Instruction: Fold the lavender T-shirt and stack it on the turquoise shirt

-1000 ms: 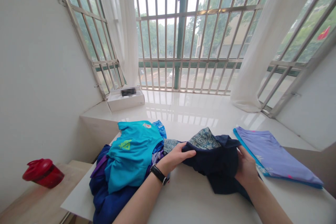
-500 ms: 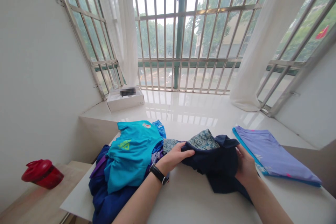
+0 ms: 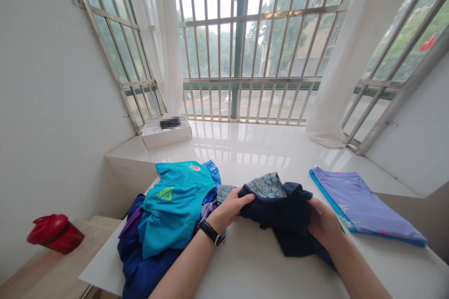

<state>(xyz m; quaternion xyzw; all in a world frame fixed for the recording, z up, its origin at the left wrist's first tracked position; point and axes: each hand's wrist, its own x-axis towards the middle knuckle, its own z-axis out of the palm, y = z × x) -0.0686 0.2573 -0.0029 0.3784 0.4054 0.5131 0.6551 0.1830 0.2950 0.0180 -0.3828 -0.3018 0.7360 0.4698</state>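
Note:
A dark navy garment (image 3: 277, 215) with a grey-blue swirl-patterned part is bunched up between my hands above the white table; its kind cannot be made out. My left hand (image 3: 235, 203), with a black watch on the wrist, pinches its left edge with the thumb on top. On the garment's right side my right hand (image 3: 324, 222) grips the cloth, its fingertips hidden behind the folds. One dark end hangs down towards the table under my right wrist. Left of my left hand lies a loose heap of clothes with a turquoise shirt (image 3: 178, 210) on top.
Folded lavender and blue clothes (image 3: 368, 205) lie at the table's right. The white table (image 3: 245, 271) meets a glossy window ledge (image 3: 252, 145) bearing a white box (image 3: 166, 138). A red lidded container (image 3: 58, 233) stands at far left. Barred windows and white curtains rise behind.
The garment and both hands have shifted very slightly left, my right hand a bit more inward. My grip on the cloth stays the same.

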